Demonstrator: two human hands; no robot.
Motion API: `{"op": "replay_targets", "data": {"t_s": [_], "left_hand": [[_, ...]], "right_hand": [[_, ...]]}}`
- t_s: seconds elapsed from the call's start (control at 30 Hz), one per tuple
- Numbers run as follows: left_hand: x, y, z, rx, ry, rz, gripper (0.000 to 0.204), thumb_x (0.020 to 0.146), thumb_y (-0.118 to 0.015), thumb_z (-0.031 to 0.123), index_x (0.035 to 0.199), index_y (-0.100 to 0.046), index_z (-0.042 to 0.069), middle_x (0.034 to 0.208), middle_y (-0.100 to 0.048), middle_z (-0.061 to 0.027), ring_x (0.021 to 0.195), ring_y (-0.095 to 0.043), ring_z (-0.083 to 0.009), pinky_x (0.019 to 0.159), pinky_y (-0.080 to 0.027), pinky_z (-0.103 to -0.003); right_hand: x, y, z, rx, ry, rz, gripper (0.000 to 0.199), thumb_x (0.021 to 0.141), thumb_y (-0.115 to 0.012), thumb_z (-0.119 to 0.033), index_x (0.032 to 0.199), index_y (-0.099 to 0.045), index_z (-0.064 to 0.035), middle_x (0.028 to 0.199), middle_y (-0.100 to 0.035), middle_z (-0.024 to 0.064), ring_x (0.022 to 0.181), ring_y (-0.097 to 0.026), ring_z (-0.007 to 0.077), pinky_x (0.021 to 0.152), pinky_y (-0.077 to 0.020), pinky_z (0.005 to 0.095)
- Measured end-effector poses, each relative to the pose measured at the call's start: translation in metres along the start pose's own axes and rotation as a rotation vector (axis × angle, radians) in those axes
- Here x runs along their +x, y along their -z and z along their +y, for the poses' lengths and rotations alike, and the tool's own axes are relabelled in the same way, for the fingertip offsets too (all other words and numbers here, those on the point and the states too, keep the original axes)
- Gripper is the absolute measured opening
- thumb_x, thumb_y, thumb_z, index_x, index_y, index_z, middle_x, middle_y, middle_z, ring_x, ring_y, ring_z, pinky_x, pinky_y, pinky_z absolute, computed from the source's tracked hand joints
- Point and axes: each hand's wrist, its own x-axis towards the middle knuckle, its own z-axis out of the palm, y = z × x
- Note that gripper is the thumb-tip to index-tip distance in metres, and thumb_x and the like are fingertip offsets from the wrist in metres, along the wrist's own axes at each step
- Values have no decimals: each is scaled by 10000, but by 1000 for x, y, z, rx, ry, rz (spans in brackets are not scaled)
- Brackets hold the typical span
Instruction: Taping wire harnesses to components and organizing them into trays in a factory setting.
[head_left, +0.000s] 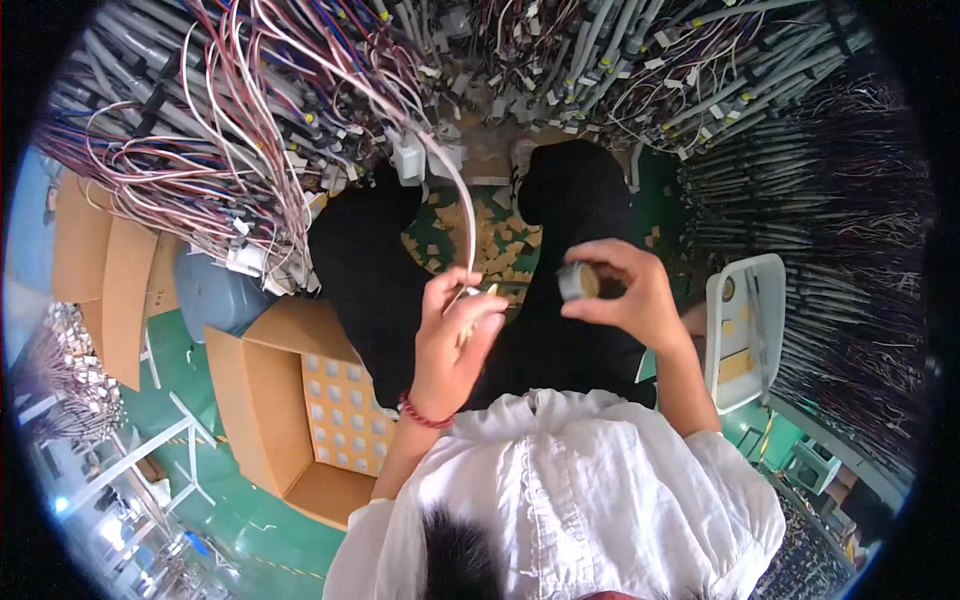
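Just above the white shirt [560, 470], near the middle of the frame, the left hand [452, 325] pinches the lower end of a thin pink-and-white cable [467, 205], its fingers narrow around it and a small pale piece between the tips. Right of centre, the right hand [630, 292] grips a grey roll [572, 284], probably tape, thumb and fingers spread to the roll's width. To work cleanly here, the cable end is best pinned firmly near its tip with a little slack above, and the roll brought in square so that nothing twists or slips; the small piece would suit a light pinch.

At lower left, an open cardboard box [240, 405] shows a tan insert [345, 415] with rows of pale pieces. At right, a white tray [777, 300] holds a few tan scraps. The blue bin [215, 292], left of the box's top, does not show its contents. Farther off, tan scraps litter the green floor [655, 200], and cable bundles [255, 130] fill the upper left.
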Motion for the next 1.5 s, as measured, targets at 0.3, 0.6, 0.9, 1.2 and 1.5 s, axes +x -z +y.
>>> {"op": "replay_targets", "data": {"t_s": [0.3,0.6,0.9,1.2,1.5], "left_hand": [[6,0,4,-222,80,-37,109,867,-633,117,907,-600,22,1138,-500,-114,951,-557,-200,814,-457,-298],[-10,30,-21,-778,-27,-219,845,767,-753,305,1398,-220,129,1441,-244,-193,1196,-399,-226,888,-443,-336],[8,36,0,-819,97,-405,1111,749,-615,-15,1442,218,233,1511,-80,-160,1228,-415,-214,862,-479,-312],[7,35,3,-870,204,-405,1135,755,-696,196,1451,201,171,1519,-97,-175,1310,-332,-235,959,-400,-324],[12,33,-6,-996,163,-506,1066,761,-716,160,1476,75,150,1532,-81,-180,1318,-338,-255,1006,-354,-374]], "right_hand": [[6,-32,-37,-18,216,-225,486,569,-826,-86,1014,-647,-1,972,-612,108,888,-596,202,801,-473,290],[16,-26,-26,734,-242,-514,435,641,-761,0,1040,-590,6,1011,-569,34,910,-553,103,811,-445,253],[45,-46,-36,615,-137,-739,460,645,-788,3,1063,-597,20,1083,-548,47,1047,-536,151,928,-428,292],[54,-41,-45,256,230,-852,483,617,-794,-47,1061,-607,-11,1088,-546,66,1034,-545,194,898,-437,317],[51,-48,-39,518,-33,-1042,373,665,-736,-63,1022,-628,-50,1112,-490,45,1063,-477,189,942,-378,316]]}}
